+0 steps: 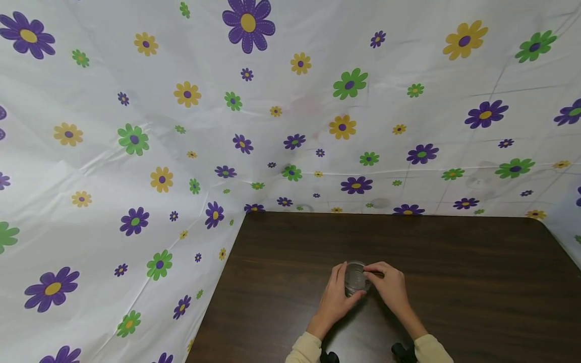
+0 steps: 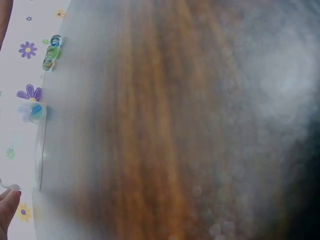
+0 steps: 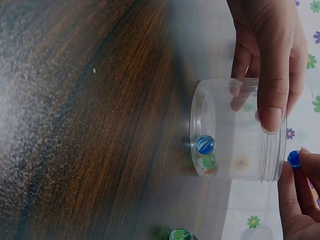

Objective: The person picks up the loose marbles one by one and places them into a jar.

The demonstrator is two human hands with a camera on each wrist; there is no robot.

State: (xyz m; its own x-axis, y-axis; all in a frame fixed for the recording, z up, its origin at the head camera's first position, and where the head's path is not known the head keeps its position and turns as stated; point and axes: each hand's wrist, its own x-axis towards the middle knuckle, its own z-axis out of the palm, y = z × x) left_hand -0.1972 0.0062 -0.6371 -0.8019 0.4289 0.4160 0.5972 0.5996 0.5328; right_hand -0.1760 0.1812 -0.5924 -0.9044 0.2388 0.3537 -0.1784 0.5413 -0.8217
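A clear plastic jar (image 1: pixel 356 280) with a threaded rim stands on the dark table. My left hand (image 1: pixel 335 300) holds it, thumb and fingers around its wall near the rim. Inside the jar, in the right wrist view, a blue striped marble (image 3: pixel 205 144) lies by a green marble (image 3: pixel 207 160) and an orange-streaked one. Close beside the jar's open mouth, my right hand (image 3: pixel 300 200) pinches a blue marble (image 3: pixel 293 159) between thumb and finger. In the left wrist view, fingertips (image 2: pixel 9 206) show at the lower left.
A green marble (image 3: pixel 181 234) lies on the table outside the jar. The brown wood-grain table (image 1: pixel 454 282) reaches back to a white cloth (image 1: pixel 281 131) printed with flowers, which also hangs on the left. Dark wrist devices (image 1: pixel 330 357) sit at both cuffs.
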